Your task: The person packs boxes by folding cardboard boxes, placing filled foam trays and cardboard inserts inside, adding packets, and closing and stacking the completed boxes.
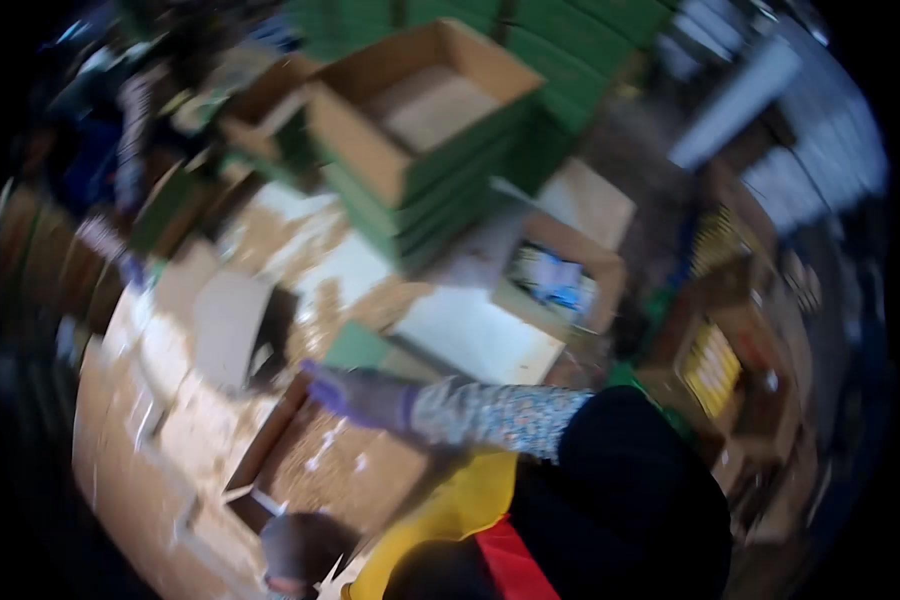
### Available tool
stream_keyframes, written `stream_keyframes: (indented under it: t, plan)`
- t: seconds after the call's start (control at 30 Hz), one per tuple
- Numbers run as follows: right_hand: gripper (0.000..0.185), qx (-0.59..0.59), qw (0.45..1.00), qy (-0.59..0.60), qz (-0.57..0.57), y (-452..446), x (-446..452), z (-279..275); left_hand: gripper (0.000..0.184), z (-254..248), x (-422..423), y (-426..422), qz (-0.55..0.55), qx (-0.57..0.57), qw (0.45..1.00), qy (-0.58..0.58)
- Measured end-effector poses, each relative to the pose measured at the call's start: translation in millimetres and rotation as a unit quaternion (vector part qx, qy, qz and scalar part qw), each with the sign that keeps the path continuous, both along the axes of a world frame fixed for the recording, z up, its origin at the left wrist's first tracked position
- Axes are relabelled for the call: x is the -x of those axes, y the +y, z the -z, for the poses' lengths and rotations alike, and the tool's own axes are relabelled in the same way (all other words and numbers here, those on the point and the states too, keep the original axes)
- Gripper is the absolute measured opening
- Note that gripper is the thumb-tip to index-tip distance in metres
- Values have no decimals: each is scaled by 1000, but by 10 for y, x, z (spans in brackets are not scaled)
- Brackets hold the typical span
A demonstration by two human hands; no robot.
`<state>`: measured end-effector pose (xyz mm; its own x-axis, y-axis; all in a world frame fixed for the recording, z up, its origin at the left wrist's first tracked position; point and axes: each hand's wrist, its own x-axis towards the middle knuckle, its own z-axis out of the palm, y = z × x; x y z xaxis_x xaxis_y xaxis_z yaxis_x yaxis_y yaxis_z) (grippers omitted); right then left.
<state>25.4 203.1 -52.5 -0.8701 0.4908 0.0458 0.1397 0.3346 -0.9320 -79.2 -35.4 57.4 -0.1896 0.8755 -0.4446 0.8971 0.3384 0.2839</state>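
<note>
An open cardboard box (340,475) with a brown inner bottom and small white specks sits low in the head view, in front of my body. Across its far side reaches my right hand (365,397), in a grey and purple glove, closed over the box's rim with the fingertips by a corner. At the box's near edge is my left hand (305,550), in a grey glove, seemingly closed on that side. Motion blur smears both hands, and the left fingers are mostly hidden.
Stacked green boxes (410,215) with an open top stand on the work surface (475,335), beside an open carton (600,275) holding blue packets. Grey-brown cardboard flaps (225,330) lie left. Cartons with yellow contents (710,370) are right. Another person's sleeve (130,140) shows upper left.
</note>
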Motion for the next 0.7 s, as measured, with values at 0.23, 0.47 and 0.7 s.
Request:
stream_keyframes:
  t: [0.23,0.47,0.7]
  plan:
    - [49,-143,986,-78,30,-343,7,203,36,411,2478,1546,-217,277,903,-246]
    - [24,-204,880,-141,405,1741,-2014,452,107,2495,2466,2086,-168,69,955,233]
    - [34,-332,810,-422,236,2394,-3006,1573,44,2479,3155,1532,-65,-43,995,63]
